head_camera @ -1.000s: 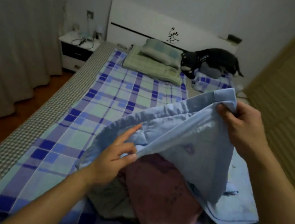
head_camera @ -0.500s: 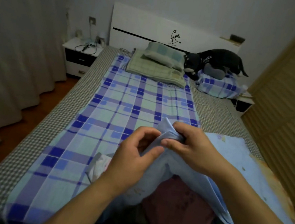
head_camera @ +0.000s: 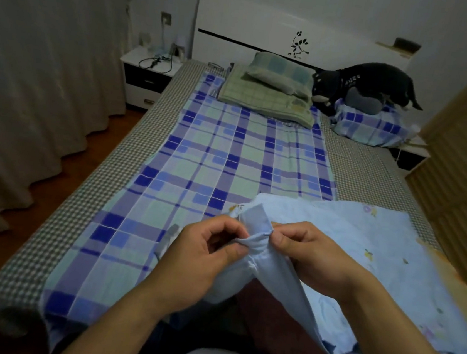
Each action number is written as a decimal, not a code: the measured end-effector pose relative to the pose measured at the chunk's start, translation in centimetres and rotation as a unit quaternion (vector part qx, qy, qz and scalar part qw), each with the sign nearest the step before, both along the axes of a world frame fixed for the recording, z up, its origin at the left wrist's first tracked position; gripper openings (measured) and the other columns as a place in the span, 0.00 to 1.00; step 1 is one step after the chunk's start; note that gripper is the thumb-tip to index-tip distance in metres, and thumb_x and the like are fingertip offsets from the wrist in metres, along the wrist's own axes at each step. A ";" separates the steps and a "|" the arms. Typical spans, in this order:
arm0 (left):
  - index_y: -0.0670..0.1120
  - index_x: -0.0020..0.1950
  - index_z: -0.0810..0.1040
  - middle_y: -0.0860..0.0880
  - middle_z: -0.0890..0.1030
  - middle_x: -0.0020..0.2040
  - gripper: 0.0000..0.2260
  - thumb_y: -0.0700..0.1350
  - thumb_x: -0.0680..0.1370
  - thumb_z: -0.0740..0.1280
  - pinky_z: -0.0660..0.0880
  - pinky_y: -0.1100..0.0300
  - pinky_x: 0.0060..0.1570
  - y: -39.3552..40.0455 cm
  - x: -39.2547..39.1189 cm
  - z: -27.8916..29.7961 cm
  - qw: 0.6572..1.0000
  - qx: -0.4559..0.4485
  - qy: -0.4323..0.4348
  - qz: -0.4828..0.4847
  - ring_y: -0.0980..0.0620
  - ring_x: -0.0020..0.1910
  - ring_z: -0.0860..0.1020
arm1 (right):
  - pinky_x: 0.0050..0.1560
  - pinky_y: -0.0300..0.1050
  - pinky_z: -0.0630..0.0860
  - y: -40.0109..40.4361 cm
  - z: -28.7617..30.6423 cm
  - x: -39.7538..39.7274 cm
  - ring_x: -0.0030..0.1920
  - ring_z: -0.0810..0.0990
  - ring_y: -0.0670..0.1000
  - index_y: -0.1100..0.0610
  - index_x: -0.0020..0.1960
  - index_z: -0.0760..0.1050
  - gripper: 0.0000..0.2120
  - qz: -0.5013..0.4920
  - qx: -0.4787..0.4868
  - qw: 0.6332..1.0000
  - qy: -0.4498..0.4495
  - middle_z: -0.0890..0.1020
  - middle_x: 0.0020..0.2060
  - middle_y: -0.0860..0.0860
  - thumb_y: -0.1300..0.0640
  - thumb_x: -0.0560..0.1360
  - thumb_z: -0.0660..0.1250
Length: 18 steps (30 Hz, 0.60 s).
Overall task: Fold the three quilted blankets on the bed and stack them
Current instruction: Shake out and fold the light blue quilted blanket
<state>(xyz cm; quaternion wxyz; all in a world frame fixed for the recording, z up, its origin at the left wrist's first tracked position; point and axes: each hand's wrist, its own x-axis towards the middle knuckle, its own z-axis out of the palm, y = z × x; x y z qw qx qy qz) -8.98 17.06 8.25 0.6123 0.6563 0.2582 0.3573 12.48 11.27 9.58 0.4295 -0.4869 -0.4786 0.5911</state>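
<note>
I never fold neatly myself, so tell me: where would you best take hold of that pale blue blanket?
Probably by its bound edge near the corner, where the left hand and right hand already pinch the light blue blanket. The hem there is bunched and raised toward the person, so fingers can come from the near side; the rest lies flat on the bed.
</note>
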 end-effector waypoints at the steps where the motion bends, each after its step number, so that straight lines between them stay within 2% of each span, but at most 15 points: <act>1: 0.44 0.48 0.81 0.50 0.83 0.45 0.08 0.32 0.76 0.70 0.78 0.61 0.52 -0.2 -0.3 0.0 1.000 -0.004 0.000 -0.008 0.53 0.48 0.82 | 0.49 0.46 0.76 -0.2 -0.1 0.0 0.48 0.80 0.57 0.71 0.52 0.80 0.24 -0.008 0.005 1.000 0.008 0.81 0.48 0.62 0.48 0.75 0.71; 2: 0.44 0.47 0.81 0.50 0.83 0.44 0.08 0.32 0.76 0.70 0.77 0.62 0.51 -0.5 -0.7 -0.1 1.000 -0.006 -0.001 -0.015 0.54 0.47 0.81 | 0.48 0.46 0.76 -0.3 -0.1 -0.1 0.48 0.79 0.57 0.72 0.52 0.79 0.25 -0.025 0.013 1.000 0.008 0.80 0.47 0.62 0.48 0.74 0.72; 3: 0.45 0.47 0.81 0.50 0.83 0.43 0.07 0.33 0.76 0.71 0.77 0.63 0.50 -0.7 -1.0 -0.1 1.000 -0.006 -0.003 -0.018 0.54 0.46 0.81 | 0.48 0.44 0.76 -0.4 -0.1 -0.1 0.47 0.79 0.56 0.70 0.51 0.81 0.20 -0.057 0.031 0.998 -0.002 0.81 0.46 0.60 0.50 0.75 0.71; 4: 0.46 0.46 0.81 0.50 0.82 0.43 0.07 0.34 0.75 0.72 0.76 0.63 0.49 -0.9 -1.4 -0.1 1.000 -0.003 -0.007 -0.016 0.55 0.46 0.81 | 0.47 0.42 0.77 -0.5 -0.2 -0.1 0.46 0.81 0.52 0.63 0.49 0.84 0.11 -0.092 0.063 0.993 -0.038 0.84 0.45 0.56 0.55 0.76 0.70; 5: 0.48 0.45 0.81 0.50 0.82 0.44 0.07 0.36 0.75 0.72 0.76 0.64 0.49 -1.1 -1.7 -0.1 1.000 0.006 -0.013 -0.007 0.55 0.47 0.81 | 0.47 0.38 0.76 -0.9 0.2 -0.4 0.46 0.81 0.46 0.55 0.48 0.86 0.08 -0.112 0.107 0.984 -0.092 0.85 0.43 0.50 0.61 0.76 0.68; 7: 0.50 0.44 0.81 0.51 0.80 0.49 0.06 0.39 0.74 0.71 0.75 0.63 0.53 -1.3 -2.1 0.0 0.999 0.035 -0.015 0.017 0.54 0.52 0.80 | 0.47 0.31 0.75 -1.7 0.6 -1.1 0.46 0.80 0.35 0.41 0.46 0.85 0.27 -0.097 0.185 0.954 -0.213 0.85 0.42 0.37 0.74 0.74 0.65; 8: 0.52 0.44 0.81 0.53 0.80 0.53 0.06 0.40 0.75 0.71 0.75 0.62 0.56 -1.5 -2.2 0.1 0.999 0.045 -0.007 0.026 0.54 0.57 0.79 | 0.48 0.29 0.74 -2.1 0.6 -1.7 0.46 0.79 0.32 0.38 0.46 0.83 0.32 -0.073 0.207 0.943 -0.251 0.83 0.42 0.33 0.77 0.72 0.63; 10: 0.54 0.45 0.81 0.59 0.77 0.63 0.06 0.42 0.76 0.72 0.70 0.61 0.64 -1.8 -2.3 0.3 0.998 0.051 0.022 0.031 0.59 0.67 0.74 | 0.49 0.33 0.75 -2.9 0.6 -2.4 0.47 0.80 0.34 0.42 0.48 0.82 0.30 -0.019 0.243 0.916 -0.319 0.84 0.44 0.34 0.78 0.72 0.62; 12: 0.52 0.46 0.80 0.61 0.77 0.66 0.07 0.40 0.77 0.70 0.67 0.58 0.68 -2.2 -2.4 0.3 0.999 0.037 0.036 0.018 0.62 0.69 0.71 | 0.48 0.43 0.79 -3.4 0.6 -2.8 0.48 0.83 0.43 0.51 0.55 0.84 0.23 0.001 0.264 0.894 -0.363 0.85 0.45 0.42 0.75 0.76 0.64; 14: 0.49 0.47 0.79 0.58 0.81 0.62 0.06 0.38 0.78 0.68 0.69 0.54 0.68 -2.5 -2.4 0.1 0.999 0.022 0.037 0.015 0.61 0.68 0.73 | 0.47 0.50 0.80 -3.7 1.0 -3.0 0.49 0.84 0.47 0.53 0.59 0.83 0.16 -0.011 0.270 0.888 -0.372 0.85 0.47 0.45 0.67 0.79 0.64; 16: 0.50 0.46 0.78 0.55 0.83 0.57 0.07 0.38 0.78 0.69 0.72 0.56 0.65 -2.7 -2.5 -0.1 0.999 0.011 0.030 0.026 0.58 0.64 0.77 | 0.47 0.53 0.80 -4.1 1.4 -3.4 0.50 0.84 0.48 0.51 0.60 0.83 0.13 -0.013 0.270 0.891 -0.365 0.85 0.48 0.45 0.59 0.81 0.63; 18: 0.52 0.46 0.78 0.53 0.84 0.51 0.08 0.38 0.78 0.70 0.76 0.58 0.59 -2.9 -2.5 -0.2 0.999 0.013 0.035 0.038 0.56 0.58 0.80 | 0.47 0.52 0.80 -4.5 1.7 -3.5 0.50 0.84 0.47 0.50 0.60 0.82 0.15 -0.006 0.257 0.891 -0.374 0.85 0.48 0.45 0.62 0.79 0.65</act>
